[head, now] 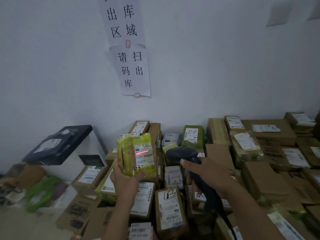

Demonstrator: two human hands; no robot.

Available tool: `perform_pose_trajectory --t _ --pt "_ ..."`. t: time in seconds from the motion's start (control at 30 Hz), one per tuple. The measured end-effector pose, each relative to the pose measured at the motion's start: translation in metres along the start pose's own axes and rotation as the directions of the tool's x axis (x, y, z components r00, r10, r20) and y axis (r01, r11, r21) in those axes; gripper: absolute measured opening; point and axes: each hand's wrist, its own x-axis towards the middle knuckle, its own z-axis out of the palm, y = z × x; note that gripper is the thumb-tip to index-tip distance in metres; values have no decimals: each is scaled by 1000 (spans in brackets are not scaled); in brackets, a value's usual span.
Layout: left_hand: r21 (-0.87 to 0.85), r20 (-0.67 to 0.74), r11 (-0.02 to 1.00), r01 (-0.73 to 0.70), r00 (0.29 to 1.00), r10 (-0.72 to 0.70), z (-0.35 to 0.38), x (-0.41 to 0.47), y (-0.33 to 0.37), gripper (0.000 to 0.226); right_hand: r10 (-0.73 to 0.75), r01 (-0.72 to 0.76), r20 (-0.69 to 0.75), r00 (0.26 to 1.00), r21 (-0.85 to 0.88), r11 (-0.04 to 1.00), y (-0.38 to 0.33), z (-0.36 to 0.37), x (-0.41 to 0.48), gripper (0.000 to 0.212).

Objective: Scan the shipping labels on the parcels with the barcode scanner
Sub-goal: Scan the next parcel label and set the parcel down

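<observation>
My left hand [124, 179] grips a small parcel wrapped in yellow tape [129, 153] from below and holds it upright above the pile. Its white shipping label [144, 156] faces right, and a red scan line glows across the label's upper part. My right hand [207, 174] grips the handle of a dark barcode scanner [181, 154]. The scanner's head points left at the label, a short gap away from the parcel.
Many labelled cardboard parcels [170, 210] lie heaped below and to the right, reaching the white wall. A white stand with a dark sloped top [57, 144] sits at left, with bags [39, 193] on the floor beside it. Paper signs [133, 70] hang on the wall.
</observation>
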Motion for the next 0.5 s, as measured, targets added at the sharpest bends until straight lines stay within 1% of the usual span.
perform_pose_trajectory --t 0.07,0.17,0.43,0.5 --pt "2 -8 1000 -2 1000 2 0 1 -1 110 3 -3 5 1000 1 1000 0 0 1 56" --pt "-5 -5 1000 1 1000 -1 1 4 -2 109 4 -5 5 1000 4 1000 1 -1 3 58" --pt "30 14 999 39 999 -39 12 9 -4 110 10 -11 13 1000 23 1000 4 -5 16 56" --pt "28 39 998 51 998 -52 16 13 -5 108 19 -19 4 1000 24 1000 7 -7 22 54"
